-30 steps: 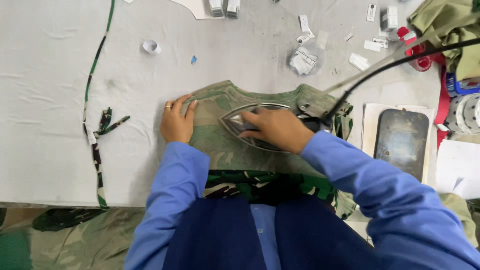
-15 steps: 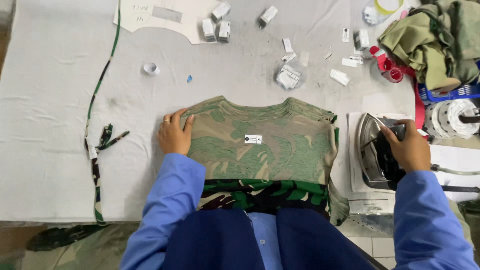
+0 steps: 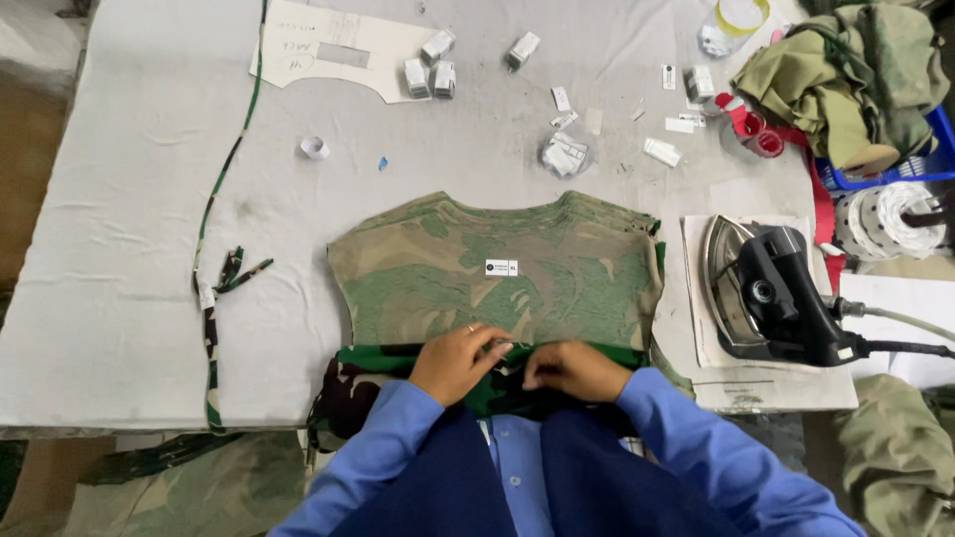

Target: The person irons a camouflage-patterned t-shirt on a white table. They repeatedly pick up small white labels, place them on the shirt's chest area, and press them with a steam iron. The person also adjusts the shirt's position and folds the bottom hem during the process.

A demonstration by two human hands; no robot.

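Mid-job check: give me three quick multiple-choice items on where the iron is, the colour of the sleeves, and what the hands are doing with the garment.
1. Where is the iron?
A. on the garment
B. on a pad right of the garment
C. in the right hand

2. What colour are the sleeves?
A. blue
B. red
C. white

3. What are the left hand and right hand doing?
A. both at the near edge of the camouflage garment
B. both lifted off
C. one on the iron

Answers: B, it lies on the pad; A, both sleeves are blue; A, fingers meet on that edge.

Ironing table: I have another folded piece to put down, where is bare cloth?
Free: the broad stretch left of the camouflage strip. Smaller gap between camouflage garment and white ring. Crowded: far edge with labels, right side with iron.
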